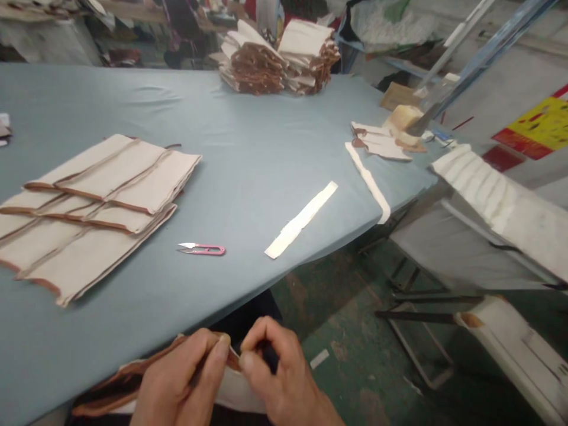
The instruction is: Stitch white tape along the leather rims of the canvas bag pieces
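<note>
Below the table's near edge, my left hand [189,373] pinches the edge of a cream fabric piece with brown trim [128,378]. Close beside it on the right, my right hand [279,373] has thumb and forefinger pressed together at the same edge. A short stretch of the edge shows between the two hands; the rest of the piece runs left under my left hand and down out of view. Thread snips with pink handles [208,249] lie on the table above my hands, blades pointing left.
Stacked cream panels with brown edging [119,171] cover the left of the blue-grey table [239,148]. Pale strips [302,222] lie near the right edge. Tall fabric bundles [257,65] stand at the back. Metal-framed stands holding fabric [501,219] are on the right.
</note>
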Available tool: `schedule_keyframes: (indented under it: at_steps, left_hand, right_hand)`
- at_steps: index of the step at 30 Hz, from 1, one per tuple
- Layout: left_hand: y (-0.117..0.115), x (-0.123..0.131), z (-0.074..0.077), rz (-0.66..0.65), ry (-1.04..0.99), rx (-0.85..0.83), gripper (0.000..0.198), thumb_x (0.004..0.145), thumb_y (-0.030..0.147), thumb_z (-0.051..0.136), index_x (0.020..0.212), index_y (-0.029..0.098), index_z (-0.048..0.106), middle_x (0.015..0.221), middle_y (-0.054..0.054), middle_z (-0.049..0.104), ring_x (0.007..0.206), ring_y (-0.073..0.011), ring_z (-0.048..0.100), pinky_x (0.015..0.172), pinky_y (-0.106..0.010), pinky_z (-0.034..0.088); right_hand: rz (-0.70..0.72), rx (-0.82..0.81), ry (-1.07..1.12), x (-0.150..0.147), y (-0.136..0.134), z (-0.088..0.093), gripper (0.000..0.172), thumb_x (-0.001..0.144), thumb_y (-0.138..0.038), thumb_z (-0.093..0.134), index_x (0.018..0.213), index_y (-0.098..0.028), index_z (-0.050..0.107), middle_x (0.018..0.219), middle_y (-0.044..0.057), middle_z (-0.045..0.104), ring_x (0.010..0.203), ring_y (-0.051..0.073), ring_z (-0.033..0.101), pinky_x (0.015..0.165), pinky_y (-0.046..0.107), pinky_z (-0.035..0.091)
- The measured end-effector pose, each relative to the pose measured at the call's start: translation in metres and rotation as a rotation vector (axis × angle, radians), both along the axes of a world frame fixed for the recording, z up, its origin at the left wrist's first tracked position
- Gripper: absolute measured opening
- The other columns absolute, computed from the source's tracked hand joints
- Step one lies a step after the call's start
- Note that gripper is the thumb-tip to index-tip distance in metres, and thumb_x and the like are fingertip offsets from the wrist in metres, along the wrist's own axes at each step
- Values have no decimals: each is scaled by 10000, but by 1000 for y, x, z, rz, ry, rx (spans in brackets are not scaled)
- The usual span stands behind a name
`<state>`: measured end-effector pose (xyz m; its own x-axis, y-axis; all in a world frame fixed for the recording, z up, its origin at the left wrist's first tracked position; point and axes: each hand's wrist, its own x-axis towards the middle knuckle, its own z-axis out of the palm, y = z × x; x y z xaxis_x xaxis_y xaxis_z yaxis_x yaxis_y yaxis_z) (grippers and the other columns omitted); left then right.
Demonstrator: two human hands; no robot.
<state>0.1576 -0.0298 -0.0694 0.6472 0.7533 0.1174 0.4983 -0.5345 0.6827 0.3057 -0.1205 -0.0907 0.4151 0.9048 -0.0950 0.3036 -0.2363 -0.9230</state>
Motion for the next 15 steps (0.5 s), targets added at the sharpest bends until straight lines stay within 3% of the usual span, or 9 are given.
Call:
schedule_keyframes:
  at_steps: [2,3,7,11,13,15]
  left_hand:
    - [5,10,3,14,14,-9,339,1056,344,489,754,240,601,631,55,640,546,-126,631,592,-219,480]
    - [8,15,4,33,31,-7,325,1053,361,499,774,244,619,645,54,655,565,-133,642,606,-227,481]
    - [18,36,3,113,47,75,336,1030,369,528,725,249,604,579,61,620,511,-140,615,562,-250,445]
    - [29,54,-5,106,21,140,298,1013,320,526,732,240,584,570,68,627,447,-127,596,488,-247,407]
    - [32,58,-10,112,30,165,293,1007,318,527,727,238,553,562,70,611,423,-123,570,469,-247,389]
    - [34,59,-13,119,38,176,301,1003,324,529,714,241,509,543,78,569,398,-118,529,461,-248,371]
  right_hand:
    - [-63,133,-193,34,16,-5,72,898,-272,652,866,-211,632,747,-7,664,680,150,624,663,250,507]
    - [-115,161,-370,52,25,-8,81,897,-276,673,915,-202,643,814,22,688,760,180,645,719,285,514]
    - [-50,55,-800,102,64,-23,295,913,-292,736,1176,-181,659,1078,117,735,989,271,669,823,355,522]
    - [122,-13,-883,118,88,-30,244,940,-315,740,1148,-196,694,1114,115,741,988,269,652,808,342,492]
    - [152,-13,-861,119,92,-30,115,980,-285,689,1055,-203,718,1049,97,746,949,248,650,786,321,463]
    - [152,-8,-826,119,93,-29,123,1021,-253,624,967,-204,723,992,83,749,918,225,652,784,308,442]
